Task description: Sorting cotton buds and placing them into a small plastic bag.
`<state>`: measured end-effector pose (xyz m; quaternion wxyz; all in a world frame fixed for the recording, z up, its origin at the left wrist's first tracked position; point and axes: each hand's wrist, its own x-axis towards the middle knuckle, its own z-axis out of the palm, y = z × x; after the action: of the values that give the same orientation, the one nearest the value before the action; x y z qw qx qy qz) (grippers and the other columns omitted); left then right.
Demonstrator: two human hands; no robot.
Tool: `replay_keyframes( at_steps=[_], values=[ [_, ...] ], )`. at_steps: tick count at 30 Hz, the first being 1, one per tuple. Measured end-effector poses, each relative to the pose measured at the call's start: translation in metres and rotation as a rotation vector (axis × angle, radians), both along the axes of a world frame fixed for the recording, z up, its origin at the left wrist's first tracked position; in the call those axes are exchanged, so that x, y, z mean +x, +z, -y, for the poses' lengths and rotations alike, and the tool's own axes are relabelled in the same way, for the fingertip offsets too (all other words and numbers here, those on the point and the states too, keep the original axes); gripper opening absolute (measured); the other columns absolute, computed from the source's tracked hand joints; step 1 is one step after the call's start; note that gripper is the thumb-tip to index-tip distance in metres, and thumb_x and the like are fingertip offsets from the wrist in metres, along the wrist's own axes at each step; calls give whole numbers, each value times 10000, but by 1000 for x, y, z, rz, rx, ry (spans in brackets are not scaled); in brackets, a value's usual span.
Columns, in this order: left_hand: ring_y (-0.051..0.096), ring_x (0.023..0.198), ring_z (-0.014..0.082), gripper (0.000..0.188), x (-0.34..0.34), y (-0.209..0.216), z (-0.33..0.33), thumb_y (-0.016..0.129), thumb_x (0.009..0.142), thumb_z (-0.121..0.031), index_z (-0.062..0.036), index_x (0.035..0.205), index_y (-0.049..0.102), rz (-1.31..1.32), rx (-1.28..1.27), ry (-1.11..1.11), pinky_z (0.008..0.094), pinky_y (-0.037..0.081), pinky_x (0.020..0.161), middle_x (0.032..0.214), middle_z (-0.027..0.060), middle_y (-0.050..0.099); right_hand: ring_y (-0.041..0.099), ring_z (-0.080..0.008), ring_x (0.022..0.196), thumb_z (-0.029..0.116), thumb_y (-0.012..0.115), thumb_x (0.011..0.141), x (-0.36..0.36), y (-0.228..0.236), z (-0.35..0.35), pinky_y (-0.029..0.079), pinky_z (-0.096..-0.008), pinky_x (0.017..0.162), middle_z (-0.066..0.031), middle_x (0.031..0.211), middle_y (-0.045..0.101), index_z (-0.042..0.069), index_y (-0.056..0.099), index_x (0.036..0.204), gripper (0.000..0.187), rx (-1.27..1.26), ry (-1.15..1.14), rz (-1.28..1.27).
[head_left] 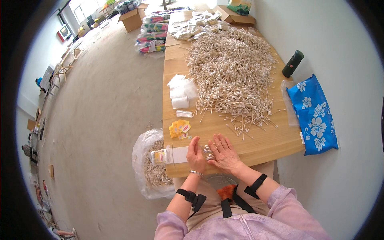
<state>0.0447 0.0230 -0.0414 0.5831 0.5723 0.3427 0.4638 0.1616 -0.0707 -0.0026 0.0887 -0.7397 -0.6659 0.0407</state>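
My left hand (195,154) stands on its edge on the wooden table (272,142), fingers together, against a small bunch of cotton swabs (207,151). On the other side of the bunch, my right hand (224,152) lies flat with fingers spread, pressing on it. A clear packet of swabs with a pink label (160,157) lies just left of my left hand at the table's front edge. A big heap of loose swabs (232,70) fills the table's middle.
Small yellow and pink labels (179,129) and a stack of clear bags (182,90) lie left of the heap. A blue flowered bag (314,114) and a dark bottle (293,63) sit at the right. A plastic sack of swabs (152,172) stands on the floor.
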Motion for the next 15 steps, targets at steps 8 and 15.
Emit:
replay_keyframes(
  at_steps=[8,15],
  values=[
    [493,1234,232,369,-2,3,-5,401,914,93,61,1277,465,-37,17,-7,334,382,1069,1290,173,521,150,-347,1428,563,482,881,1,5,1,104,-474,1155,-186,1520,223,97,304,1456,761,26,28,32],
    [486,1237,225,367,-2,-6,-6,395,931,72,45,1293,447,34,-46,15,337,382,1072,1298,165,509,344,-312,1302,250,662,806,5,14,-4,273,-437,1082,-149,1340,447,81,563,1186,427,231,-78,-107]
  ],
)
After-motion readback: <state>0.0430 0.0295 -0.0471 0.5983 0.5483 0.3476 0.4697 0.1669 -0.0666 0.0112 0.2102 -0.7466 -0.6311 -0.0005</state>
